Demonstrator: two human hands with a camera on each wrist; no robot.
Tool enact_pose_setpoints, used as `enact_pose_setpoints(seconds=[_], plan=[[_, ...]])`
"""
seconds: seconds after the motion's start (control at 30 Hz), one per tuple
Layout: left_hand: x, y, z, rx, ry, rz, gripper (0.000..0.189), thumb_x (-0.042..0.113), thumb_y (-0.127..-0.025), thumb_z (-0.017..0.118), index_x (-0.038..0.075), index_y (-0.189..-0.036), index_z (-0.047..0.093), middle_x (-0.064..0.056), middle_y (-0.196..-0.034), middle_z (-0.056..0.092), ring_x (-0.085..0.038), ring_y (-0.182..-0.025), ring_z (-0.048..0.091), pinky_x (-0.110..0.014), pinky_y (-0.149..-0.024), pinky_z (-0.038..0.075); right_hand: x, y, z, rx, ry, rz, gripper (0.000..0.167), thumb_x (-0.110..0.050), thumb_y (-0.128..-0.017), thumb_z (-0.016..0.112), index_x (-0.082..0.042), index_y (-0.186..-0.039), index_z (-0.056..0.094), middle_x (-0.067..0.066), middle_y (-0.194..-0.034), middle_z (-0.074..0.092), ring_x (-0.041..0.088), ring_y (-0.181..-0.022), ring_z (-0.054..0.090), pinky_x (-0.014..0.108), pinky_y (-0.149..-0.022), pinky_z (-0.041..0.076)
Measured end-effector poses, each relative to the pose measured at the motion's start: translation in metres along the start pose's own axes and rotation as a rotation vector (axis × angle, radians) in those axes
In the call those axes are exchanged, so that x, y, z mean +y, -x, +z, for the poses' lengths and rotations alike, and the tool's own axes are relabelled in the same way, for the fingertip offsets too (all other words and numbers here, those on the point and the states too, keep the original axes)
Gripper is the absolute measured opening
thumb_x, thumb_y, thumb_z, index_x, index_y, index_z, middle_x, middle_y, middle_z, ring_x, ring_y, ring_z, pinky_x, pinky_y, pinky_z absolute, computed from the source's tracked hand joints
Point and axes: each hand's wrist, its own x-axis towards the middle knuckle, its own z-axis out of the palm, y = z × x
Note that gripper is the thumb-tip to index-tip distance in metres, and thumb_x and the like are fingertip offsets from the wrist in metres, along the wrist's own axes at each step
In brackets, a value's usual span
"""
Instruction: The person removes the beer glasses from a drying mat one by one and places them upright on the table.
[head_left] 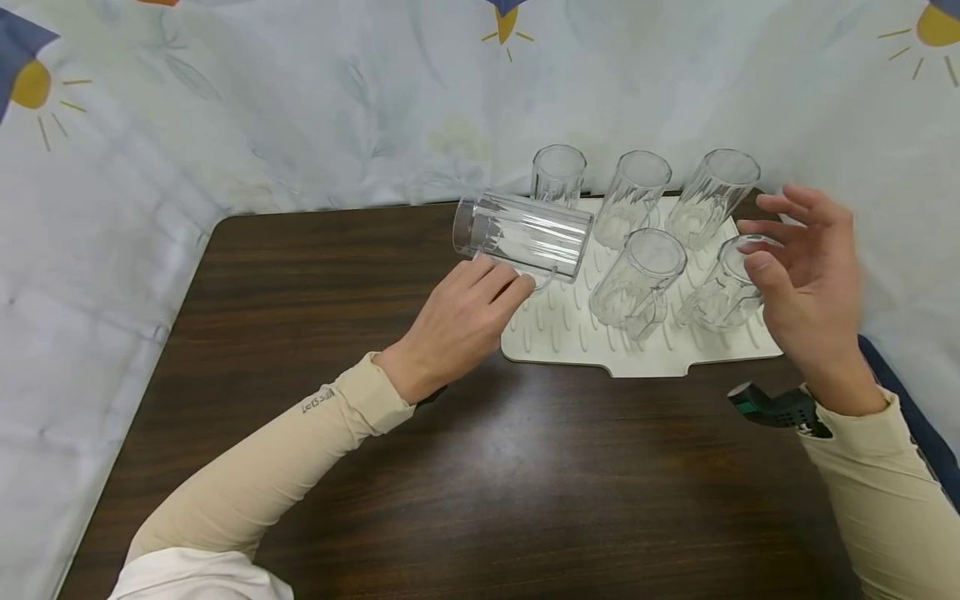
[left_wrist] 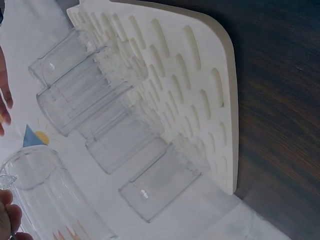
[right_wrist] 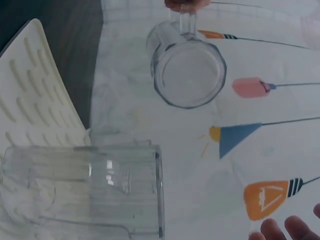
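Note:
My left hand [head_left: 472, 308] grips the handle of a clear glass mug [head_left: 532, 237], which lies sideways in the air over the left part of a white drying mat [head_left: 555, 337]. In the right wrist view, the thick base of this mug [right_wrist: 190, 75] faces the camera. My right hand [head_left: 810, 275] is at the mat's right side with fingers spread and slightly bent, holding nothing. Its thumb and fingertips overlap the front right mug [head_left: 723, 292] in the head view; the right wrist view shows its fingertips [right_wrist: 297, 227] apart from any glass.
Several clear mugs stand on end on the ridged mat: a back row with a left mug [head_left: 558, 175], a middle mug [head_left: 633, 196] and a right mug [head_left: 712, 196], and another mug [head_left: 637, 279] in front. A patterned white cloth [head_left: 337, 108] hangs behind the dark wooden table [head_left: 525, 483].

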Motion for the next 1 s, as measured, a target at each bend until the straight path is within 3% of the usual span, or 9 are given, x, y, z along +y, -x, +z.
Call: enact_pose_setpoints(seconds=[0.23, 0.4, 0.77, 1.0], plan=[[0.0, 0.002, -0.002, 0.013, -0.004, 0.009, 0.029, -0.007, -0.101, 0.041, 0.008, -0.105, 0.065, -0.005, -0.088, 0.061, -0.023, -0.077, 0.049, -0.029, -0.064, 0.041, 0.0, 0.001, 0.028, -0.08, -0.059, 0.023, 0.063, 0.003, -0.091, 0.071, -0.002, -0.148, 0.044, 0.01, -0.142, 0.056, 0.021, -0.127, 0.062, 0.02, -0.105, 0.052], [0.002, 0.002, -0.006, 0.031, -0.009, 0.024, 0.028, -0.008, -0.1, 0.043, 0.007, -0.105, 0.066, -0.005, -0.087, 0.061, -0.023, -0.077, 0.049, -0.029, -0.064, 0.041, 0.0, 0.001, 0.044, -0.128, -0.095, 0.024, 0.066, 0.003, -0.091, 0.073, -0.002, -0.149, 0.043, 0.011, -0.144, 0.054, 0.024, -0.131, 0.06, 0.023, -0.109, 0.051], [0.007, 0.002, -0.008, 0.036, 0.0, 0.036, 0.029, -0.009, -0.098, 0.042, 0.007, -0.104, 0.066, -0.004, -0.088, 0.061, -0.022, -0.077, 0.049, -0.028, -0.063, 0.04, 0.004, 0.004, 0.068, -0.192, -0.13, 0.042, 0.07, 0.016, -0.087, 0.066, -0.002, -0.15, 0.043, 0.009, -0.145, 0.052, 0.023, -0.132, 0.059, 0.023, -0.109, 0.051], [0.009, 0.003, -0.009, 0.045, 0.001, 0.045, 0.03, -0.011, -0.097, 0.042, 0.007, -0.103, 0.066, -0.004, -0.087, 0.061, -0.022, -0.076, 0.048, -0.027, -0.062, 0.039, 0.01, 0.008, 0.081, -0.234, -0.164, 0.045, 0.071, 0.007, -0.089, 0.075, -0.003, -0.151, 0.043, 0.006, -0.147, 0.052, 0.022, -0.133, 0.058, 0.024, -0.11, 0.051]])
